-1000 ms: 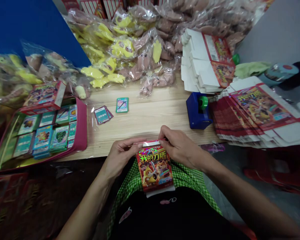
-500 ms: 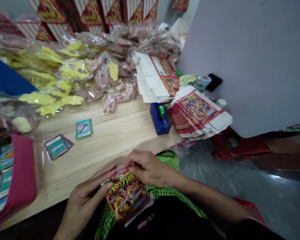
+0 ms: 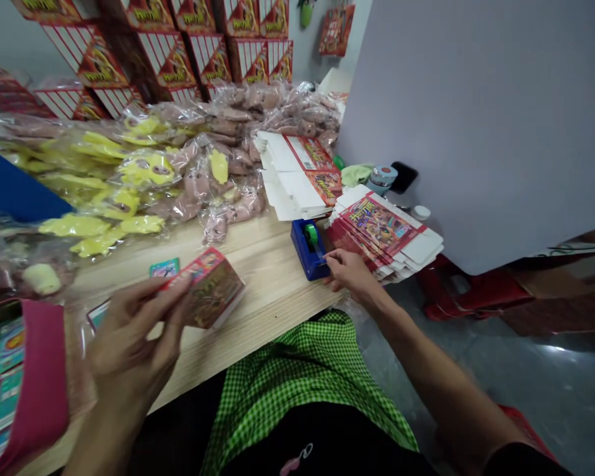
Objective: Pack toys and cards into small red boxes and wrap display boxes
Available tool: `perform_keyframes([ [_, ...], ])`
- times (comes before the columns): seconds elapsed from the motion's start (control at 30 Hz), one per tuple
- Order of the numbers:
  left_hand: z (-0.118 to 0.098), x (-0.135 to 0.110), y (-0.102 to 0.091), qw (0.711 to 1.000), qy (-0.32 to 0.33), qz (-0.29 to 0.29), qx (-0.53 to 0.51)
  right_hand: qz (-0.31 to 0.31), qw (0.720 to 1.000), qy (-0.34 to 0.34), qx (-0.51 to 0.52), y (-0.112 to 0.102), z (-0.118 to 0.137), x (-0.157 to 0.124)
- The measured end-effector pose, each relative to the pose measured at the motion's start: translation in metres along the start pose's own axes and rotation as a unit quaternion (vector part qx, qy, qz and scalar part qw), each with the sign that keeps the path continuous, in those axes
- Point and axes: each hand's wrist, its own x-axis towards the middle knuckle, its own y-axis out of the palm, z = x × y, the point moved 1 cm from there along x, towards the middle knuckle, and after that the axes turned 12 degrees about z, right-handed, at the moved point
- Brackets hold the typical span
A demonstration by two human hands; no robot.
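Note:
My left hand (image 3: 129, 340) is closed around a small red printed box (image 3: 209, 289) and holds it raised over the wooden table (image 3: 258, 277). My right hand (image 3: 350, 272) reaches to the right, its fingertips at the front of a blue tape dispenser (image 3: 308, 248) with a green roll. Its fingers are pinched together near the dispenser's blade; anything between them is too small to make out. Just right of that hand lies a fanned stack of flat red box blanks (image 3: 384, 231).
Bags of yellow and pink plush toys (image 3: 168, 172) cover the back of the table. A second stack of flat blanks (image 3: 302, 175) sits behind the dispenser. A pink tray (image 3: 34, 370) of card packs lies at the left, and a loose teal card (image 3: 164, 268) beside it. A grey partition (image 3: 476, 119) stands on the right.
My left hand lifted the red box off my lap up over the table. My right hand let go of it and reached right to the tape dispenser. The view turned right.

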Motion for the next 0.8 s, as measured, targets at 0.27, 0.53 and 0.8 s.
perform_keyframes([
  [0.27, -0.009, 0.002, 0.020, 0.999, 0.046, -0.003, 0.028, 0.010, 0.992, -0.085, 0.098, 0.013, -0.008, -0.008],
  [0.53, -0.019, 0.001, 0.015, 1.000, -0.005, 0.014, 0.025, -0.068, 0.989, -0.116, 0.066, 0.022, -0.044, -0.019],
  [0.8, -0.032, 0.008, 0.013, 0.991, 0.089, -0.018, 0.103, 0.149, 0.942, -0.301, -0.029, 0.058, 0.030, -0.072],
])
